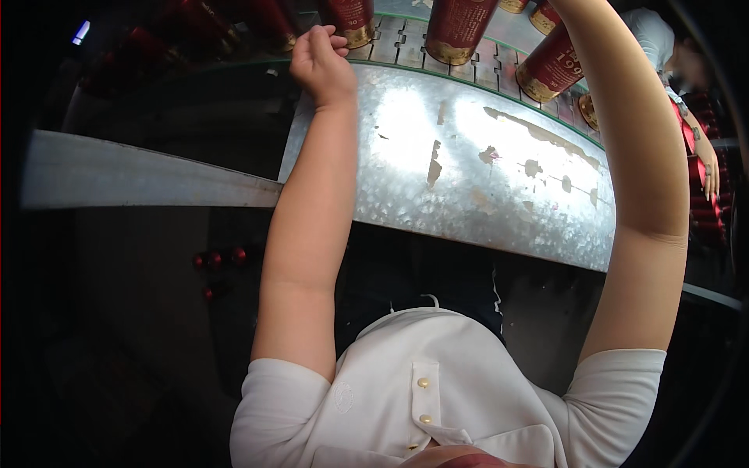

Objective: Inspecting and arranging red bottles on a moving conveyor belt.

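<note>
My left hand is at the upper middle, its fingers curled in loosely, with nothing showing in them. Right beside its fingertips stands a dark red cylinder with a gold base, perhaps a bottle; I cannot tell whether they touch. This cylinder stands on a slatted metal conveyor. Further right on it are another red cylinder and a third, tilted-looking one. The tops of these are cut off by the picture's edge. My right forearm reaches up past the third cylinder, and the right hand lies beyond the upper edge.
A worn, shiny metal ledge runs along the conveyor's near side. A grey metal bar extends left from it. Darker red cylinders stand at upper left. At the far right, another person's hand is near stacked red items.
</note>
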